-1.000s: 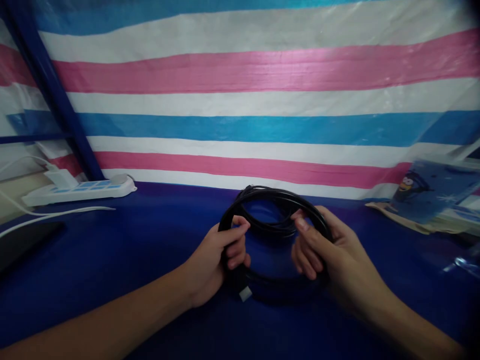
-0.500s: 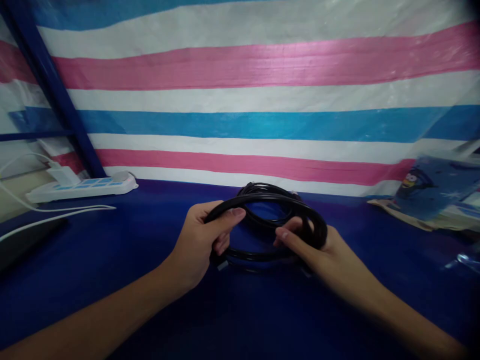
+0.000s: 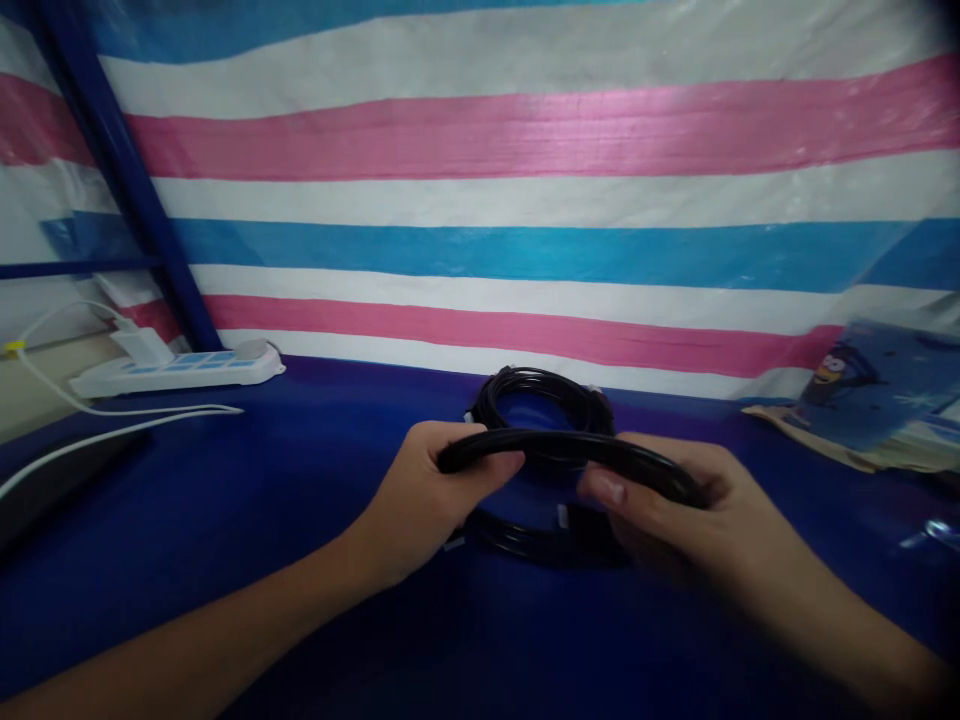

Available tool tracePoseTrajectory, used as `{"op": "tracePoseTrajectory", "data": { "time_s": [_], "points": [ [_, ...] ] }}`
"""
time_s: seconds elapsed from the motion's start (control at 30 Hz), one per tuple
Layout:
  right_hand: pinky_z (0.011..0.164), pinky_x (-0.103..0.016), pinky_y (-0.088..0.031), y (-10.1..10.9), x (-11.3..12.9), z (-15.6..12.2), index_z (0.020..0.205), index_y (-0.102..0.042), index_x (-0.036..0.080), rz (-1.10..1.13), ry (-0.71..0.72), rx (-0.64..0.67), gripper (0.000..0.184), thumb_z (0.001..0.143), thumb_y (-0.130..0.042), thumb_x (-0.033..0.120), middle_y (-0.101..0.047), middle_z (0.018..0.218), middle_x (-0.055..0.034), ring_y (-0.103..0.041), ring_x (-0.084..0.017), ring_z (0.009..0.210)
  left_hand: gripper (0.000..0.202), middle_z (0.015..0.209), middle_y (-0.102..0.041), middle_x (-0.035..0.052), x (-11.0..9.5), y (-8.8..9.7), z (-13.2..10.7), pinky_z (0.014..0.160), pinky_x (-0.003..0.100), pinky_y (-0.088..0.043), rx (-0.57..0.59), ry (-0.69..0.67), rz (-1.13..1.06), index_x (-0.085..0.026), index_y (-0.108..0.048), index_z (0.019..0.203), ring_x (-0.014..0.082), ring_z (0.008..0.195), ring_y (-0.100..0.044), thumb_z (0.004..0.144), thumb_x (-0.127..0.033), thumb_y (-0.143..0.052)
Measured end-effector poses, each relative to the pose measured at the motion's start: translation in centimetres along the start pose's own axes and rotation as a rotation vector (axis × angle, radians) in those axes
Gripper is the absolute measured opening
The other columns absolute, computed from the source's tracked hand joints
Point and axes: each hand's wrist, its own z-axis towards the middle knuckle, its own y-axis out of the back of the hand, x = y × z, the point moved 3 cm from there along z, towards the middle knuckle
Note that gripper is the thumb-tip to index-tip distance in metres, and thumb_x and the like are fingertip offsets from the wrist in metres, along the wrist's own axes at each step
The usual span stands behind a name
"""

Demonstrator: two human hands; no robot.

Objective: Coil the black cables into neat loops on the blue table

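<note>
A coiled black cable (image 3: 540, 395) rests on the dark blue table (image 3: 262, 500) in front of me. My left hand (image 3: 431, 500) is closed round one thick strand of it, thumb on top. My right hand (image 3: 675, 510) grips the same strand further right, fingers wrapped over it. Between the two hands the strand runs nearly level above the rest of the coil. A pale connector end (image 3: 561, 516) shows low in the coil between my hands.
A white power strip (image 3: 180, 368) with a plugged adapter and white cords lies at the back left. A dark flat object (image 3: 45, 480) sits at the left edge. Blue cartoon-printed packaging (image 3: 870, 385) lies at the right. A striped tarp (image 3: 525, 180) backs the table.
Both hands have lifted one loop of the cable up off the coil and stretched it out level between them. My right hand has slid to the right along it.
</note>
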Motion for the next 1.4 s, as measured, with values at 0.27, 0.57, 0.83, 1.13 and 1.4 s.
{"op": "tracePoseTrajectory", "data": {
  "time_s": [0.27,0.57,0.83,1.13,1.4],
  "points": [
    [0.039,-0.024,-0.024,0.4,-1.4,0.9,0.035,-0.034,0.018,0.149,-0.017,0.088,0.061,0.076,-0.063,0.053,-0.028,0.032,0.004,-0.028,-0.006,0.033,0.047,0.035,-0.025,-0.0093,1.8,-0.9,0.4,0.043,0.021,-0.03,0.321,0.149,-0.393,-0.017,-0.028,0.046,0.0032,0.032,-0.026,0.075,-0.023,-0.065],
    [0.035,-0.021,-0.027,-1.7,-1.9,0.4,0.04,-0.03,0.018,0.492,-0.027,0.111,0.058,0.081,-0.061,0.045,-0.023,0.034,0.0074,-0.025,-0.004,0.03,0.041,0.033,-0.038,-0.0068,1.0,-1.2,0.3,0.036,0.018,-0.035,0.05,0.094,-0.36,-0.016,-0.043,0.048,0.0059,0.029,-0.039,0.074,-0.034,-0.069],
    [0.061,-0.026,-0.045,1.4,-1.2,1.3,0.08,-0.063,0.016,-0.166,0.108,0.018,0.027,0.082,-0.061,0.043,-0.063,0.07,-0.0025,-0.06,-0.014,0.065,0.05,0.032,-0.022,-0.0099,0.2,-0.9,-0.3,0.035,0.019,-0.022,0.502,0.239,-0.493,-0.016,-0.028,0.044,0.0015,0.027,-0.021,0.078,-0.029,-0.064],
    [0.039,-0.023,-0.014,0.2,-0.1,0.3,0.046,-0.034,0.018,-0.043,0.038,0.066,0.056,0.079,-0.056,0.056,-0.028,0.039,0.0055,-0.022,-0.005,0.038,0.046,0.041,-0.031,-0.0068,-2.0,-0.8,-0.3,0.036,0.02,-0.014,0.213,-0.014,-0.003,-0.014,-0.037,0.048,0.0019,0.037,-0.026,0.082,-0.036,-0.06],
    [0.038,-0.024,-0.012,-0.7,-2.3,0.9,0.044,-0.026,0.019,0.3,-0.011,-0.004,0.06,0.074,-0.065,0.054,-0.019,0.038,0.0083,-0.017,-0.004,0.036,0.054,0.034,-0.023,-0.0084,0.1,-0.9,0.0,0.037,0.021,-0.016,0.264,0.108,-0.234,-0.016,-0.029,0.043,0.0026,0.032,-0.021,0.077,-0.036,-0.065]
  ]
}}
